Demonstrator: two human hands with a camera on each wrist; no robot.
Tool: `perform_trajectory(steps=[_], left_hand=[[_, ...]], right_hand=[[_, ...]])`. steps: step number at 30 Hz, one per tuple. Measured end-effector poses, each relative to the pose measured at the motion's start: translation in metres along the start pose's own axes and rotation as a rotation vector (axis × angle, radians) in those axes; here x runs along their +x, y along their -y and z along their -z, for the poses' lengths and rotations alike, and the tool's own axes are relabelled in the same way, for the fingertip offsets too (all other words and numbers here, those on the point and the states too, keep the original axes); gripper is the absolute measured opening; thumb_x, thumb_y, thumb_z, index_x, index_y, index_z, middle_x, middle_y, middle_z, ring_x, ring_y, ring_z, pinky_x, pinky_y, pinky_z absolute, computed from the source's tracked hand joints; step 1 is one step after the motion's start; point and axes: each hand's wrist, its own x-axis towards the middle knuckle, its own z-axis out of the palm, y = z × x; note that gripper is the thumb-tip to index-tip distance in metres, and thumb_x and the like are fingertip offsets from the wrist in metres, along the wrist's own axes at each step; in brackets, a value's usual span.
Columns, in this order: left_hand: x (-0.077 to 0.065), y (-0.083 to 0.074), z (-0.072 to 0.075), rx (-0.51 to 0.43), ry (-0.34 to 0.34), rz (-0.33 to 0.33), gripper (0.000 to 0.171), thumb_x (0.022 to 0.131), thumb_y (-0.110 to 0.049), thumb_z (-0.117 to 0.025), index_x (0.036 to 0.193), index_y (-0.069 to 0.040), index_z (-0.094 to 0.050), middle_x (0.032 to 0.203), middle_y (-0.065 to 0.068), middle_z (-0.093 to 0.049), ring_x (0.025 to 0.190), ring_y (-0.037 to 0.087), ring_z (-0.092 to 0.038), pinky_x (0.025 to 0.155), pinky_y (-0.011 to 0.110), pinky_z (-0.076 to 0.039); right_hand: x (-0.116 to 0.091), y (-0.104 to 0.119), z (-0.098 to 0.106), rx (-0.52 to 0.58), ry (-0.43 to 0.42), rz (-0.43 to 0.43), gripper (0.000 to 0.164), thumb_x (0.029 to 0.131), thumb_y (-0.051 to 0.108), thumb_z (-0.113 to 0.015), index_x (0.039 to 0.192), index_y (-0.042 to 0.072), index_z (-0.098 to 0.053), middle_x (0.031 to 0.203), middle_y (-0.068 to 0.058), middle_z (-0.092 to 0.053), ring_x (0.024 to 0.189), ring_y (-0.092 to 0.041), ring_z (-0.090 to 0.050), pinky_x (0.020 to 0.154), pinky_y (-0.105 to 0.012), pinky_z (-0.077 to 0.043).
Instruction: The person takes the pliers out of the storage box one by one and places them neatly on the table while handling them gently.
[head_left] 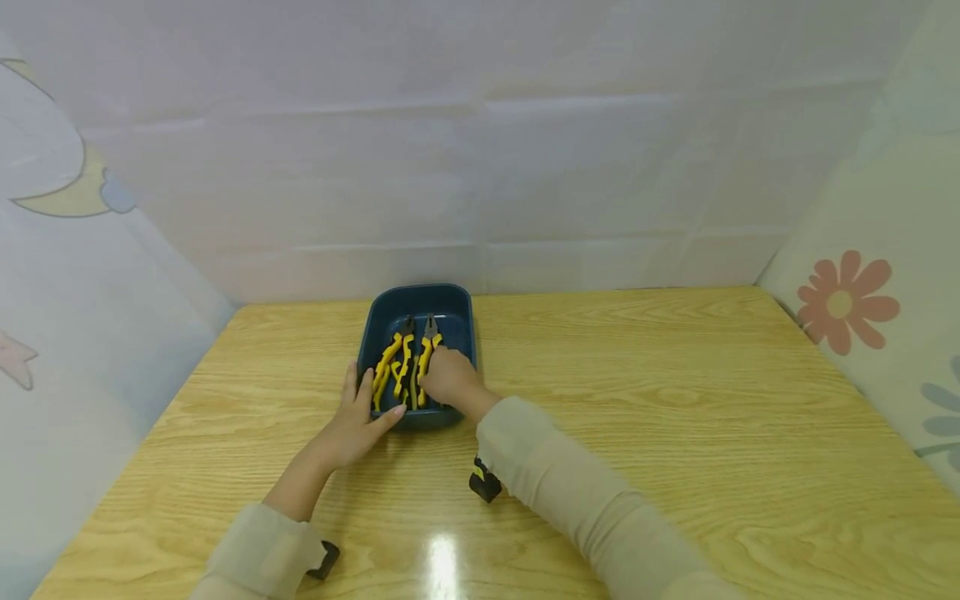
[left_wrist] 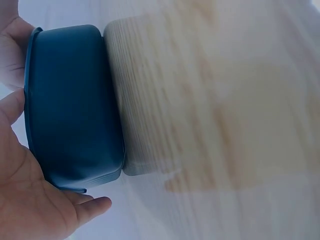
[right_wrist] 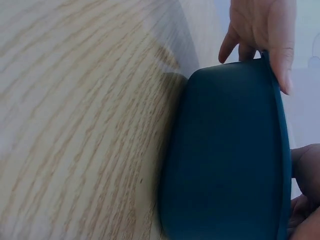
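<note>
A dark blue rectangular bin (head_left: 378, 317) sits on the table with several pliers inside, their handles yellow and black. My left hand (head_left: 356, 425) rests at the bin's near left corner, fingers spread along the left wall and thumb over the near rim. In the left wrist view, the palm of that left hand (left_wrist: 35, 200) faces the bin's outer wall (left_wrist: 75, 105). My right hand (head_left: 452, 379) reaches inside over the right part, fingers curled at the handles of the rightmost pliers (head_left: 425, 362), whose grey head points away. Other pliers (head_left: 388, 358) lie to their left.
The wood-grain table (head_left: 675, 400) extends to both sides of the bin. A pale sheet (head_left: 480, 183) hangs behind it, and a patterned sheet with a red flower (head_left: 847, 304) stands at the right. Black wrist devices (head_left: 484, 481) hang below both sleeves.
</note>
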Motion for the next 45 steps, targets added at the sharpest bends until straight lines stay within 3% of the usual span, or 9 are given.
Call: perform_trajectory(steps=[3, 5, 11, 19, 24, 29, 35, 41, 45], left_hand=[[0.000, 0.000, 0.000, 0.003, -0.005, -0.006, 0.087, 0.085, -0.055, -0.036, 0.137, -0.001, 0.009, 0.135, 0.011, 0.032, 0.124, 0.039, 0.013, 0.092, 0.058, -0.014], [0.000, 0.000, 0.000, 0.006, -0.008, -0.011, 0.087, 0.085, -0.055, -0.036, 0.137, -0.001, 0.008, 0.135, 0.012, 0.032, 0.124, 0.039, 0.013, 0.092, 0.058, -0.014], [0.000, 0.000, 0.000, 0.009, -0.014, -0.013, 0.087, 0.085, -0.056, -0.036, 0.137, 0.000, 0.007, 0.135, 0.013, 0.031, 0.124, 0.040, 0.011, 0.092, 0.059, -0.015], [0.001, -0.002, 0.002, 0.005, -0.003, -0.003, 0.085, 0.086, -0.054, -0.034, 0.137, 0.000, 0.007, 0.135, 0.014, 0.031, 0.123, 0.045, 0.000, 0.091, 0.058, -0.019], [0.002, -0.001, 0.002, -0.006, 0.003, -0.002, 0.084, 0.087, -0.051, -0.036, 0.136, 0.001, 0.008, 0.135, 0.014, 0.031, 0.123, 0.044, 0.002, 0.092, 0.057, -0.018], [0.004, 0.002, 0.001, -0.022, 0.002, -0.008, 0.083, 0.088, -0.046, -0.040, 0.136, 0.001, 0.010, 0.135, 0.015, 0.030, 0.124, 0.043, 0.005, 0.093, 0.057, -0.017], [0.004, 0.003, 0.000, -0.036, -0.002, -0.017, 0.086, 0.087, -0.048, -0.040, 0.135, 0.001, 0.012, 0.135, 0.014, 0.031, 0.123, 0.044, 0.003, 0.093, 0.056, -0.017], [0.002, 0.001, 0.001, -0.042, -0.003, -0.023, 0.085, 0.088, -0.045, -0.040, 0.134, 0.003, 0.012, 0.134, 0.015, 0.031, 0.123, 0.044, 0.003, 0.093, 0.056, -0.017], [0.002, 0.000, 0.001, -0.041, -0.006, -0.027, 0.085, 0.088, -0.045, -0.041, 0.134, 0.003, 0.013, 0.134, 0.015, 0.031, 0.124, 0.043, 0.005, 0.094, 0.055, -0.016]], right_hand=[[0.002, 0.001, -0.003, -0.123, -0.016, 0.018, 0.016, 0.086, 0.011, -0.049, 0.091, 0.001, -0.061, 0.063, -0.004, -0.053, 0.048, -0.014, -0.046, 0.043, -0.023, -0.037], [0.003, 0.001, -0.005, -0.198, -0.023, 0.031, 0.018, 0.087, 0.010, -0.046, 0.079, 0.005, -0.062, 0.070, -0.005, -0.056, 0.053, -0.014, -0.048, 0.046, -0.023, -0.039], [0.004, 0.002, -0.008, -0.270, -0.008, 0.034, 0.021, 0.090, 0.010, -0.044, 0.083, 0.006, -0.063, 0.074, -0.006, -0.058, 0.055, -0.014, -0.050, 0.047, -0.024, -0.040], [0.005, 0.002, -0.008, -0.280, -0.007, 0.033, 0.019, 0.090, 0.011, -0.045, 0.090, 0.006, -0.064, 0.084, -0.007, -0.060, 0.061, -0.014, -0.052, 0.050, -0.024, -0.041], [0.006, 0.001, -0.008, -0.283, -0.011, 0.040, 0.016, 0.088, 0.012, -0.048, 0.086, 0.006, -0.063, 0.080, -0.006, -0.060, 0.061, -0.014, -0.052, 0.050, -0.024, -0.041], [0.005, 0.000, -0.006, -0.220, -0.025, 0.035, 0.018, 0.085, 0.008, -0.050, 0.068, 0.007, -0.057, 0.060, -0.004, -0.051, 0.049, -0.014, -0.047, 0.042, -0.023, -0.037], [0.005, -0.002, -0.004, -0.054, -0.063, 0.004, 0.035, 0.080, 0.001, -0.050, 0.049, 0.012, -0.038, 0.043, 0.002, -0.030, 0.036, -0.010, -0.031, 0.034, -0.020, -0.027], [0.007, -0.004, -0.002, 0.086, -0.064, -0.038, 0.040, 0.079, 0.001, -0.052, 0.045, 0.012, -0.034, 0.040, 0.002, -0.026, 0.033, -0.010, -0.027, 0.033, -0.020, -0.024], [0.010, -0.005, 0.002, 0.196, -0.046, -0.085, 0.030, 0.079, 0.005, -0.057, 0.051, 0.006, -0.045, 0.043, -0.001, -0.033, 0.035, -0.011, -0.031, 0.036, -0.022, -0.030]])
